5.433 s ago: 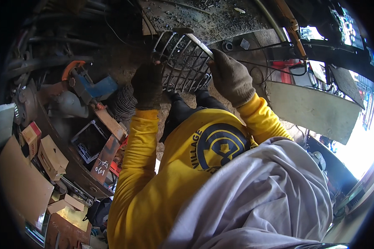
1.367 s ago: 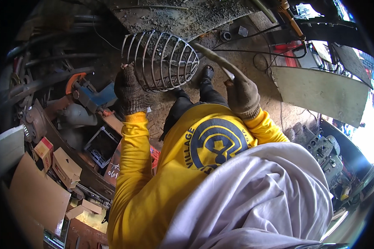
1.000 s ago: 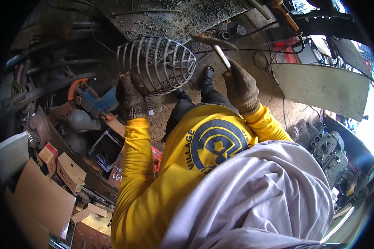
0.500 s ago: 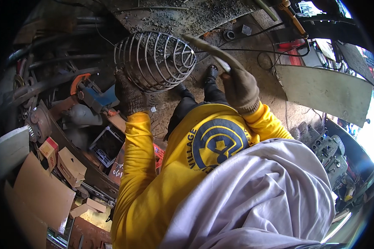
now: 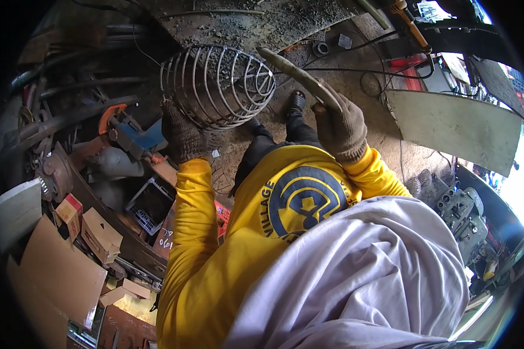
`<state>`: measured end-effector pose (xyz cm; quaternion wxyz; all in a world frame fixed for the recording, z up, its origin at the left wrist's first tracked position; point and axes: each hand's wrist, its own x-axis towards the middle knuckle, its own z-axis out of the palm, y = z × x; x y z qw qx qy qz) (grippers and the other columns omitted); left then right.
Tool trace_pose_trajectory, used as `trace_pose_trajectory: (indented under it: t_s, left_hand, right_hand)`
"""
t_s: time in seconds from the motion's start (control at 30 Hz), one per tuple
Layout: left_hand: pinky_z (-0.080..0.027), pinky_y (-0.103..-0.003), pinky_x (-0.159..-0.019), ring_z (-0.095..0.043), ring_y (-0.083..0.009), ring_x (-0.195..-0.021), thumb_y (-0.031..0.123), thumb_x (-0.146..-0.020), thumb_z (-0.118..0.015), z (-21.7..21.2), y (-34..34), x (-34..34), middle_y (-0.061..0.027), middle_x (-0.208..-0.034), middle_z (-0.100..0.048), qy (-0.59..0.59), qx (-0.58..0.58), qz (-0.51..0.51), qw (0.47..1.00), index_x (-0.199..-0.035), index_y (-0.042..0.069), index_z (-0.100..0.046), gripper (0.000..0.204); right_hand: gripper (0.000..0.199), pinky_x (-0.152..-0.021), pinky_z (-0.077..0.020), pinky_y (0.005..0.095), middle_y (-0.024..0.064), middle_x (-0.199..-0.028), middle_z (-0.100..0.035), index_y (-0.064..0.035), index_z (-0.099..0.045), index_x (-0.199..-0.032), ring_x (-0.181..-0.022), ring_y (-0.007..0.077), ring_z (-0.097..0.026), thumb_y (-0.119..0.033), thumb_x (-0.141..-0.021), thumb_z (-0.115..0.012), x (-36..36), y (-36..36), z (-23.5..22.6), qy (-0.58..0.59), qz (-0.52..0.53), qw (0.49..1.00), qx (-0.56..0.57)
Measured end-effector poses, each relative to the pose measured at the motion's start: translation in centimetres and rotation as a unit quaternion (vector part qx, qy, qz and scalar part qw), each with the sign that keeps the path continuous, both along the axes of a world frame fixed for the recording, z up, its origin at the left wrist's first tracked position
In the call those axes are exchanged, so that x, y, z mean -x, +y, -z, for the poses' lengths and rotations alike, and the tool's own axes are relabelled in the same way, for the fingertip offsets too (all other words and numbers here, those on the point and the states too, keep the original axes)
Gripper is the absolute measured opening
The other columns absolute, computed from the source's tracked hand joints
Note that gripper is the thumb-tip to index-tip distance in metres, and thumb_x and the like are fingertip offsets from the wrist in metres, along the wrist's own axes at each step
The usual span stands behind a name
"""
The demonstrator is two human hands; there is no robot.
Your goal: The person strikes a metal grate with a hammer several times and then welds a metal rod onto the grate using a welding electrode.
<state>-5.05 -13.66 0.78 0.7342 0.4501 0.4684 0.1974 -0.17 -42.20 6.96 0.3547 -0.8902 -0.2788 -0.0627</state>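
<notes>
A cage-like basket of bent metal rods (image 5: 220,87), rounded toward its right end, is held up in front of me, close to the workbench's near edge. At its lower left side, my left hand (image 5: 183,132) in a brown knitted glove is closed around the rods; the fingertips are partly hidden. My right hand (image 5: 342,127), gloved alike, grips a long, slightly curved, brownish flat tool (image 5: 297,72), whose kind I cannot make out. The tool's far end points up and left, near the basket's right end.
A workbench (image 5: 285,26) strewn with dark grit lies ahead. To the left are a blue-and-orange clamp-like tool (image 5: 137,135), a grey cylinder (image 5: 117,161) and cardboard pieces (image 5: 64,267). At right stand a large pale sheet (image 5: 457,125) and a grey machine (image 5: 463,212). A black cable (image 5: 355,71) crosses the floor.
My right hand has turned a little, shifting slightly right with the tool, whose blade-like length shows straighter now. The basket and my left hand have hardly moved.
</notes>
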Motion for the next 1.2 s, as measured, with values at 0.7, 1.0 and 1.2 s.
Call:
trace_pose_trajectory:
  t_s: [0.7, 1.0, 1.2]
  left_hand:
    - [-0.048, -0.036, -0.089, -0.06, -0.0261, -0.108, 0.047, -0.096, -0.051, -1.4, -0.3, -0.3, -0.0134, -0.127, -0.059, 0.042, 0.003, 0.018, 0.999, -0.129, -0.002, -0.054, 0.059]
    - [-0.049, -0.038, -0.09, -0.059, -0.0264, -0.11, 0.044, -0.096, -0.052, 1.9, 1.3, 0.9, -0.0129, -0.128, -0.058, 0.009, -0.023, 0.016, 1.0, -0.129, 0.001, -0.054, 0.054]
    - [-0.048, -0.038, -0.093, -0.057, -0.0275, -0.113, 0.045, -0.097, -0.051, 1.4, 1.6, 0.9, -0.0132, -0.133, -0.055, 0.048, -0.053, 0.061, 0.996, -0.134, 0.001, -0.05, 0.058]
  right_hand:
    - [0.046, -0.064, -0.0546, 0.0405, 0.0157, -0.09, -0.068, -0.0073, -0.056, -0.128, -0.076, 0.0345, -0.068, -0.012, -0.084, -0.066, -0.5, 0.4, 1.2, 0.057, -0.008, 0.997, 0.05]
    - [0.039, -0.062, -0.0548, 0.0379, 0.0159, -0.083, -0.068, -0.001, -0.057, -0.124, -0.071, 0.0321, -0.069, -0.007, -0.086, -0.061, 0.2, -0.7, 0.1, 0.053, 0.008, 0.999, -0.007]
    - [0.041, -0.062, -0.0547, 0.0376, 0.0143, -0.084, -0.069, -0.0022, -0.056, -0.127, -0.072, 0.0316, -0.07, -0.009, -0.087, -0.062, 0.8, -1.0, 1.4, 0.087, 0.008, 0.996, 0.021]
